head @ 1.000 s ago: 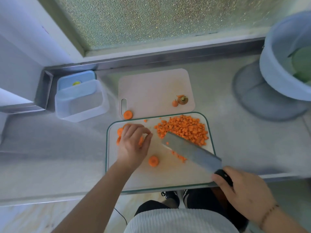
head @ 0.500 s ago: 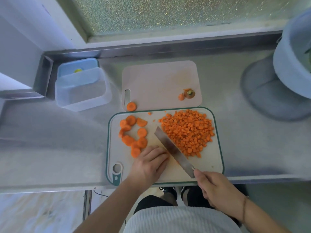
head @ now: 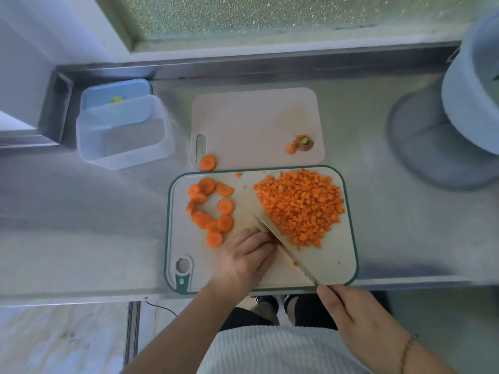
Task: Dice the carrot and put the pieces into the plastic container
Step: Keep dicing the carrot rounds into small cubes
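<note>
A green-rimmed cutting board carries a heap of diced carrot on its right and several carrot rounds on its left. My right hand grips the handle of a knife, whose blade stands edge-down on the board between the rounds and the dice. My left hand lies on the board against the blade's left side, fingers curled; what is under them is hidden. The clear plastic container stands at the back left.
A second pale board lies behind, with a carrot top and one round on it. A blue lid sits behind the container. A large grey bowl stands at the right. The steel counter's front edge runs just below the board.
My left hand left the rounds at the board's left and came down to the blade. The knife swung from lying flat over the dice to standing edge-down between rounds and dice.
</note>
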A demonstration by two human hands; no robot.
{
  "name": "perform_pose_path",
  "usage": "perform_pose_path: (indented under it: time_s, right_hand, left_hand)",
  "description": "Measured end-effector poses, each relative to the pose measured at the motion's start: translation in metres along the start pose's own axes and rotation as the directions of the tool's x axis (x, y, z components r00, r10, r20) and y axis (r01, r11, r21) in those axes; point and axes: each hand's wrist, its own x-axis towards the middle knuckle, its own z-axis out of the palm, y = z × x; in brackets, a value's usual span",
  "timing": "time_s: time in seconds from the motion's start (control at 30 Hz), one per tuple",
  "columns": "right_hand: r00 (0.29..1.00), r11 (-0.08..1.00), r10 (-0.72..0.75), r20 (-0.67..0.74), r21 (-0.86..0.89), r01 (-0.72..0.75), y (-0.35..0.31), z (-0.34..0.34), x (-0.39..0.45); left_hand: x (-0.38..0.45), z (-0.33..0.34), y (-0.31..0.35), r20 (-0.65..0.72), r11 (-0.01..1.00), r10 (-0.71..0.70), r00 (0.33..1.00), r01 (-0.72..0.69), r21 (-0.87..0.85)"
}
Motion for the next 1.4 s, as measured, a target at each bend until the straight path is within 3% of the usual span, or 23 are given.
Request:
perform_pose_path:
  time_s: [0.13, 0.23, 0.33, 0.5, 0.6, 0.8, 1.1, 1.4]
  right_hand:
    - [0.996, 0.994, 0.082, 0.031, 0.069, -0.084, 0.002, -0.001, 0.004]
    - [0.991, 0.991, 0.134, 0.011, -0.015, -0.134, -0.005, -0.001, 0.014]
    - [0.995, 0.994, 0.097, 0.002, -0.044, -0.097, -0.017, 0.000, 0.020]
    - [0.997, 0.996, 0.076, -0.031, 0.057, -0.075, -0.008, 0.000, 0.008]
    - [0.999, 0.999, 0.036, 0.007, 0.014, -0.036, -0.003, 0.006, 0.000]
    - [0.994, 0.980, 0.109, 0.024, -0.169, -0.103, -0.021, 0.010, 0.009]
    - [0.998, 0.998, 0.060, -0.003, 0.023, -0.060, -0.015, 0.004, 0.002]
    - [0.994, 0.994, 0.096, 0.043, -0.059, -0.094, -0.020, 0.009, 0.018]
  left_hand:
    - [0.000, 0.001, -0.001, 0.000, 1.000, 0.002, 1.000, -0.002, 0.001]
    - [-0.002, 0.002, -0.003, 0.004, 1.000, -0.003, 1.000, 0.003, 0.002]
    - [-0.001, 0.001, -0.001, -0.002, 1.000, -0.020, 1.000, 0.020, 0.001]
    - [-0.003, -0.003, 0.003, -0.001, 1.000, -0.019, 1.000, 0.019, 0.002]
    - [-0.006, -0.002, 0.001, 0.007, 1.000, -0.020, 1.000, 0.020, 0.006]
    - [-0.004, -0.006, 0.000, 0.014, 1.000, -0.001, 1.000, 0.001, -0.014]
    - [-0.007, -0.007, 0.000, -0.003, 0.999, -0.045, 0.999, 0.045, 0.014]
    - [-0.009, -0.006, -0.002, 0.003, 0.999, -0.046, 0.999, 0.046, -0.027]
